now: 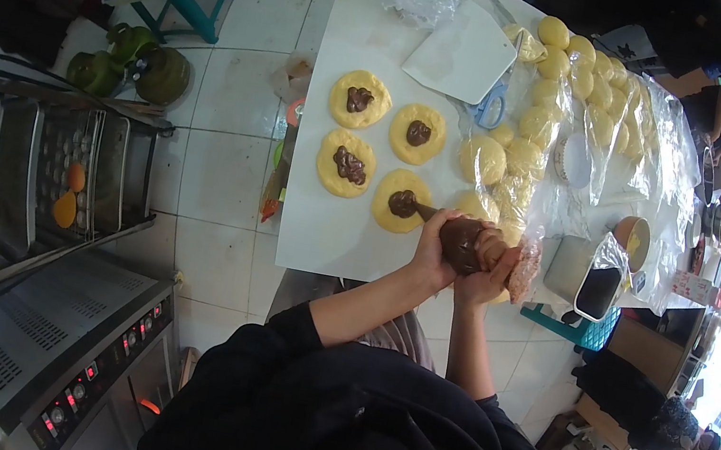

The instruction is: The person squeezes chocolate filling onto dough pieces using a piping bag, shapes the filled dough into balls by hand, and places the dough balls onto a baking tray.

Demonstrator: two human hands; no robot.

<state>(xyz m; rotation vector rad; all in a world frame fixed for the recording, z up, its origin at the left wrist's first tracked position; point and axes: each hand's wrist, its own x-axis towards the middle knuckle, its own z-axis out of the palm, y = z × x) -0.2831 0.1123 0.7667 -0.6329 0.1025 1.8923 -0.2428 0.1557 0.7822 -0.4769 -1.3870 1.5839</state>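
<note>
A piping bag (461, 245) of dark chocolate filling lies between my two hands over the table's front edge. My left hand (435, 250) is closed around its front part near the tip. Fingers of my right hand (490, 269) wrap the rear part, by the bag's twisted end. The tip touches the chocolate on the nearest flattened dough round (393, 213). Three more yellow rounds with chocolate in the middle lie close by: an upper left round (342, 96), a lower left round (326, 161) and an upper right round (435, 132).
Several dough balls (484, 160) lie under clear plastic on the right. A white board (468, 51) and blue scissors (491, 105) are at the back. A metal container (570, 267) stands right of my hands. A rack (28, 195) and an oven (63, 327) are at left.
</note>
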